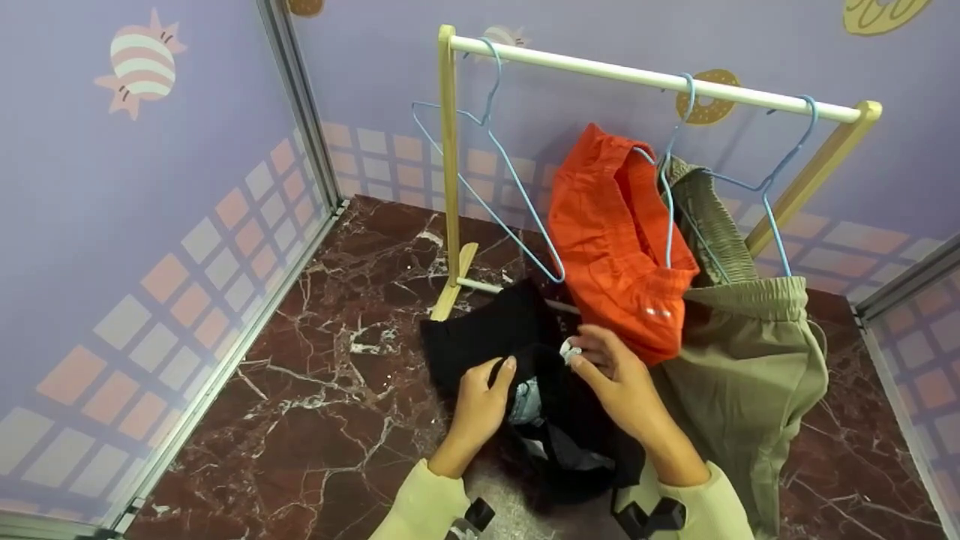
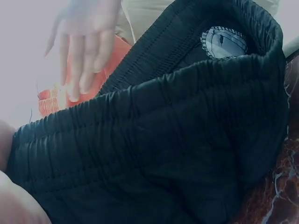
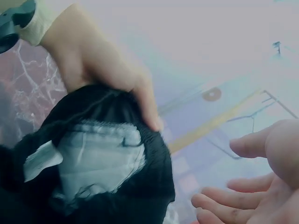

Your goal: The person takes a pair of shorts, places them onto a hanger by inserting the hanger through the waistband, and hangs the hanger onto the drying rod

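Note:
Black elastic-waisted pants [image 1: 487, 341] are bunched low in front of me, the waistband opening facing up and a pale inner patch [image 3: 103, 154] showing inside. My left hand [image 1: 480, 401] pinches the waistband between thumb and fingers; in the right wrist view its fingers wrap over the edge. My right hand [image 1: 619, 386] is at the far side of the pants, beside a small white spot [image 1: 570, 351]. Both wrist views show this right hand [image 3: 247, 196] with its fingers extended and apart from the waistband [image 2: 140, 100].
A wood-and-white rack [image 1: 652, 73] stands ahead. From it hang a bare blue hanger [image 1: 517, 172], orange shorts [image 1: 600, 217] and khaki pants [image 1: 757, 345], both on blue hangers. Patterned wall panels [image 1: 150, 225] enclose the dark red marble floor [image 1: 315, 397].

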`<control>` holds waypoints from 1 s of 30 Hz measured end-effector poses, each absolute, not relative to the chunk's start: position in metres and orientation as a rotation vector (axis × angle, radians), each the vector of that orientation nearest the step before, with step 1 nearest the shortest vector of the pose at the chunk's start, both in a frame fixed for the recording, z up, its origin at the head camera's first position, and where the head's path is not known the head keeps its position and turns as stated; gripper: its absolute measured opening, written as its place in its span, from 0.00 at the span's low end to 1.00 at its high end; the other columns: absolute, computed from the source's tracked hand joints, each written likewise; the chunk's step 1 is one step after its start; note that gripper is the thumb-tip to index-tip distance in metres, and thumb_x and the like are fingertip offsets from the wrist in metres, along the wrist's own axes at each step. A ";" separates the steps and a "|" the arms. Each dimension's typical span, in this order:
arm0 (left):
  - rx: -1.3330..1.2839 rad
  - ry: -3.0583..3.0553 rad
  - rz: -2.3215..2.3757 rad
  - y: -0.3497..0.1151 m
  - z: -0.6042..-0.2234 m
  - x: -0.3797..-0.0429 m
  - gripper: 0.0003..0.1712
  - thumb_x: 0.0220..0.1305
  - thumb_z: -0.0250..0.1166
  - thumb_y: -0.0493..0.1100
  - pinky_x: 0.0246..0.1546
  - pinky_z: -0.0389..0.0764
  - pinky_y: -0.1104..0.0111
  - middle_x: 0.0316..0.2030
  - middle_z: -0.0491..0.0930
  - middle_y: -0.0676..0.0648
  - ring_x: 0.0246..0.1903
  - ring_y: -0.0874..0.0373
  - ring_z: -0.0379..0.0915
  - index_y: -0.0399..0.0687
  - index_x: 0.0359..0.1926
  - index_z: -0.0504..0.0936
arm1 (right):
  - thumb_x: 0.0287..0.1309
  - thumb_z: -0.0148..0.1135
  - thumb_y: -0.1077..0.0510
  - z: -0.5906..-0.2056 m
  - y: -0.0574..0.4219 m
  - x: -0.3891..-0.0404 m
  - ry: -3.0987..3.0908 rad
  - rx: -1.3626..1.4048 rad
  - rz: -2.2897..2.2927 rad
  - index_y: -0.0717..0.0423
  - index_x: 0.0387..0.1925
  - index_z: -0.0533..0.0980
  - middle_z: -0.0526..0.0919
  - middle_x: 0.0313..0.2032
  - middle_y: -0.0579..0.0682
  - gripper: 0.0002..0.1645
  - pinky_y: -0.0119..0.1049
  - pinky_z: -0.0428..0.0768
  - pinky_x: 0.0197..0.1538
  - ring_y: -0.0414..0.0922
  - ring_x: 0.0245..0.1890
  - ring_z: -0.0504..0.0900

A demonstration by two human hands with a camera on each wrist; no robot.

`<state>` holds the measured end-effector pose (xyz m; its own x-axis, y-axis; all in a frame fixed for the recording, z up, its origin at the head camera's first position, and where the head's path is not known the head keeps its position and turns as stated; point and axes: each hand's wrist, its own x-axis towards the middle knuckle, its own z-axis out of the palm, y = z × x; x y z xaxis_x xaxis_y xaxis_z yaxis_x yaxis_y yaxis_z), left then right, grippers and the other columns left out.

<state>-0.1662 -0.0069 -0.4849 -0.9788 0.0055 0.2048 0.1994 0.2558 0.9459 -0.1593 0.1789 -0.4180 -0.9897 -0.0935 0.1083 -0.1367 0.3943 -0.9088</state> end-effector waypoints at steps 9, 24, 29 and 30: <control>-0.163 -2.352 -1.828 -0.008 -0.505 -0.173 0.23 0.67 0.53 0.48 0.25 0.61 0.74 0.15 0.55 0.54 0.17 0.65 0.52 0.49 0.15 0.62 | 0.60 0.56 0.54 -0.422 0.173 -0.185 -2.632 0.196 1.780 0.53 0.61 0.62 0.78 0.50 0.54 0.28 0.30 0.75 0.47 0.48 0.47 0.79; -0.182 -2.353 -1.827 -0.011 -0.503 -0.171 0.22 0.67 0.51 0.51 0.25 0.63 0.74 0.15 0.56 0.56 0.18 0.66 0.54 0.50 0.16 0.63 | 0.61 0.55 0.57 -0.411 0.150 -0.213 -2.478 0.124 2.016 0.58 0.62 0.60 0.78 0.50 0.60 0.28 0.41 0.77 0.47 0.51 0.44 0.81; -0.175 -2.359 -1.832 -0.013 -0.504 -0.171 0.22 0.67 0.51 0.51 0.26 0.65 0.74 0.15 0.56 0.56 0.18 0.66 0.55 0.51 0.16 0.64 | 0.61 0.54 0.57 -0.408 0.141 -0.222 -2.466 0.112 2.029 0.59 0.62 0.59 0.78 0.50 0.60 0.30 0.42 0.77 0.47 0.51 0.43 0.81; -0.171 -2.361 -1.830 -0.013 -0.504 -0.171 0.21 0.67 0.51 0.51 0.27 0.65 0.74 0.15 0.57 0.56 0.18 0.65 0.56 0.52 0.16 0.64 | 0.61 0.54 0.57 -0.407 0.140 -0.224 -2.466 0.117 2.030 0.59 0.62 0.59 0.78 0.50 0.60 0.30 0.42 0.78 0.47 0.51 0.43 0.81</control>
